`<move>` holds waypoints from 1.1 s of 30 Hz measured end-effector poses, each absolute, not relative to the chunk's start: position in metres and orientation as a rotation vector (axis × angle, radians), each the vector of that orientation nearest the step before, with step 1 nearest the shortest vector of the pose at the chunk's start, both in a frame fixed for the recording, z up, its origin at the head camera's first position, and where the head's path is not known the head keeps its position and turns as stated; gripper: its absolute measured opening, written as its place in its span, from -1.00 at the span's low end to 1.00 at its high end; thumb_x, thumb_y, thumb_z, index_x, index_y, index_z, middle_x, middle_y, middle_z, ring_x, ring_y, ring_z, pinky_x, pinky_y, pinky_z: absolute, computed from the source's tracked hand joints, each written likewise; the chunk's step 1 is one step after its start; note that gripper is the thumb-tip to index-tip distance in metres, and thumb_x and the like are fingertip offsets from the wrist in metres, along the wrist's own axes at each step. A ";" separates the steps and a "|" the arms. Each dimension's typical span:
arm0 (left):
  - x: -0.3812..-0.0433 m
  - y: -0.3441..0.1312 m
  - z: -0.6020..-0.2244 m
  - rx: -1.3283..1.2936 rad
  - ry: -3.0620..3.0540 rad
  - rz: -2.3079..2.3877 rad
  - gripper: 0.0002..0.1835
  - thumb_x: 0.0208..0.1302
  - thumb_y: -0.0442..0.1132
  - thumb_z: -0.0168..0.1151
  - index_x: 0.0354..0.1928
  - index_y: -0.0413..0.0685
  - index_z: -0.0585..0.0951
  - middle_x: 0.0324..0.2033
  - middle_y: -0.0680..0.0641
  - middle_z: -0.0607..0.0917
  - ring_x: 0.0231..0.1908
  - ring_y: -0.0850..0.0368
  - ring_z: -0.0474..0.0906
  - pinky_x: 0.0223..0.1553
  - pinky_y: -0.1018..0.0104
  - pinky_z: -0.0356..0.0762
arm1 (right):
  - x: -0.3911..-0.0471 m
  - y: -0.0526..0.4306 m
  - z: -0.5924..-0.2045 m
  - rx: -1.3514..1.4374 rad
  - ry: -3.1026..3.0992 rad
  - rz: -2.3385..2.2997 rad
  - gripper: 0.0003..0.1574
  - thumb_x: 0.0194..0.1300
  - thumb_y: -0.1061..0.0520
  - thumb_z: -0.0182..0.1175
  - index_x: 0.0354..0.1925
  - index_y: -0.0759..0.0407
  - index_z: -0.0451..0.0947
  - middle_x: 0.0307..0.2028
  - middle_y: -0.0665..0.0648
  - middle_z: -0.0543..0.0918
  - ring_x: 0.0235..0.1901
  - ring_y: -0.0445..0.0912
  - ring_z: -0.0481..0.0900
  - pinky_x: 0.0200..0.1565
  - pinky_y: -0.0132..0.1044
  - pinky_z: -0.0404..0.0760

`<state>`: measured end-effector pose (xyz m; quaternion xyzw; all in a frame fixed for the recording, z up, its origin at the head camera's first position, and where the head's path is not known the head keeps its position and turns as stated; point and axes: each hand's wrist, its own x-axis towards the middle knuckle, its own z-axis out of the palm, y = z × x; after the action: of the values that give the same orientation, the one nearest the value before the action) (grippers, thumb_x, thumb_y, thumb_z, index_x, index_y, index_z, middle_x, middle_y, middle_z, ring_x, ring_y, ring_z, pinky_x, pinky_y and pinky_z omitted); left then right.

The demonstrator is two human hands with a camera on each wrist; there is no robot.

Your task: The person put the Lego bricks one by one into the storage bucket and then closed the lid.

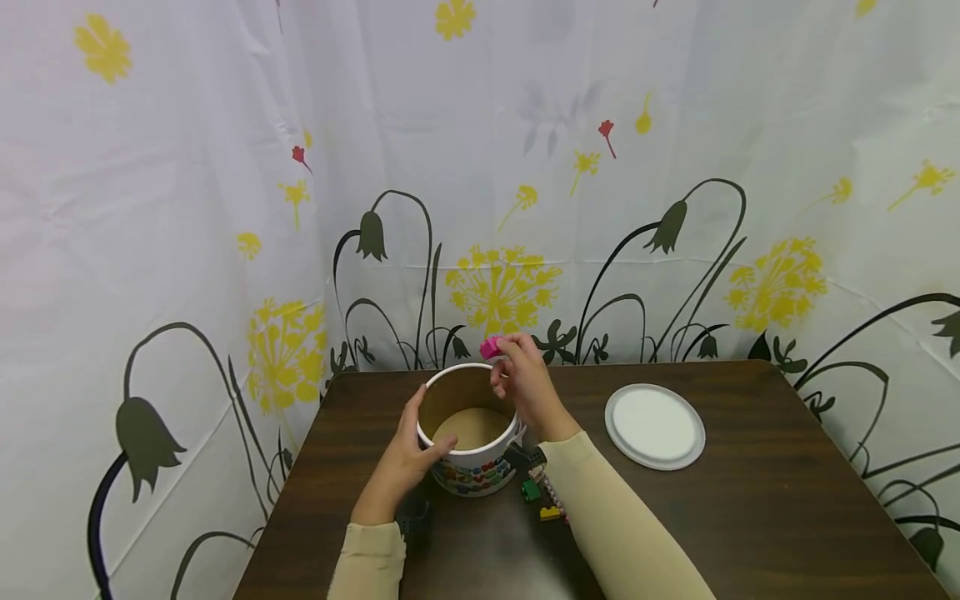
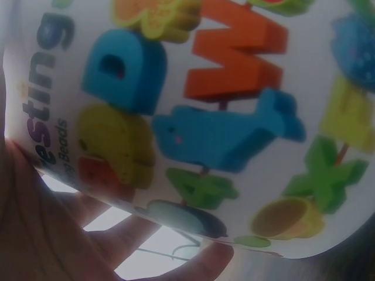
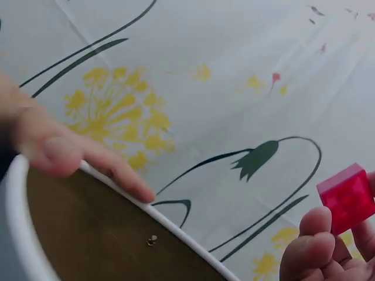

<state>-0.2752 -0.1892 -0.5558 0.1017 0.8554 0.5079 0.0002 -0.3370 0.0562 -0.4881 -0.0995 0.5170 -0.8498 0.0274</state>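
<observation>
A round tub (image 1: 474, 479) with a white rim and colourful printed pictures stands on the table. My left hand (image 1: 403, 467) grips its left side, thumb at the front rim and fingers around the outer wall. In the left wrist view those fingers (image 2: 126, 240) reach along the tub's printed wall (image 2: 234, 140). Above the tub's back right rim, my right hand (image 1: 527, 385) pinches a small pink block (image 1: 491, 347), which looks squarish in the right wrist view. The tub's visible inside is plain brown.
Several small pieces, among them a green one (image 1: 530, 490) and a yellow one (image 1: 551, 513), lie on the dark table (image 1: 750, 500) right of the tub, partly behind the right sleeve. A round white lid (image 1: 654, 427) lies farther right. A flower-print curtain (image 1: 600, 208) hangs behind the table.
</observation>
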 end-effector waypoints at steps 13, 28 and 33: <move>-0.278 -0.185 -0.555 0.342 2.678 1.593 0.18 0.35 0.18 0.46 0.78 0.31 -0.10 0.66 -0.25 0.17 0.46 -0.42 0.39 0.43 -0.41 0.42 | -0.345 0.044 -0.494 -0.262 2.027 -2.399 -0.79 0.67 -0.02 0.14 0.00 0.09 0.44 -0.23 0.09 0.60 -0.59 -0.13 0.45 -0.56 -0.34 0.40; -0.276 -0.188 -0.555 0.344 2.639 1.638 0.16 0.37 0.02 0.46 0.78 0.25 -0.12 0.66 -0.29 0.14 0.47 -0.44 0.36 0.44 -0.37 0.40 | -0.345 0.035 -0.493 -0.350 2.120 -2.222 -0.75 0.67 0.01 0.17 0.13 0.11 0.47 -0.13 0.07 0.54 -0.53 -0.15 0.34 -0.46 -0.35 0.37; -0.276 -0.189 -0.556 0.348 2.638 1.632 0.18 0.37 0.06 0.46 0.79 0.25 -0.13 0.66 -0.29 0.14 0.47 -0.44 0.36 0.42 -0.35 0.43 | -0.344 0.034 -0.494 -0.354 2.107 -2.242 -0.77 0.67 0.05 0.17 0.12 0.14 0.47 -0.12 0.08 0.54 -0.56 -0.18 0.30 -0.48 -0.37 0.34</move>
<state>-0.2760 -0.1887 -0.5560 0.1114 0.8451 0.5227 0.0099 -0.3443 0.0341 -0.4941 -0.1144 0.6802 -0.7237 0.0220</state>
